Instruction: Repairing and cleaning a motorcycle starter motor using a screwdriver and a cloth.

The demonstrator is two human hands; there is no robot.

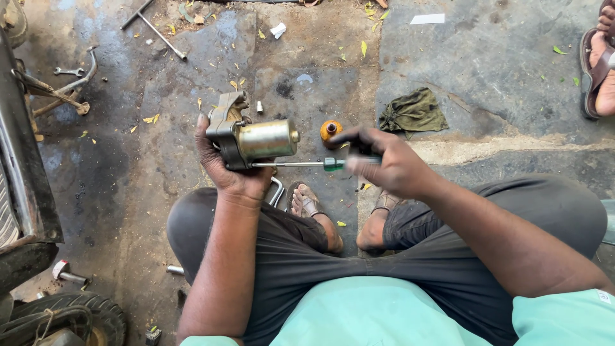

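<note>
The left hand (232, 172) grips a starter motor (251, 136) from below, above the concrete floor (500, 57). The right hand (391, 163) is clenched around a green-handled screwdriver (307, 164), whose tip meets the motor's underside. An orange bottle (330, 131) and a green rag (413, 112) lie nearby

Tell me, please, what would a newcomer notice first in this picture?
First, the metal motor part at the centre, held up in the left hand. The right hand drives a green-handled screwdriver into its side. Behind them, on the stained concrete floor, stand a small orange bottle and a crumpled green rag.
</note>
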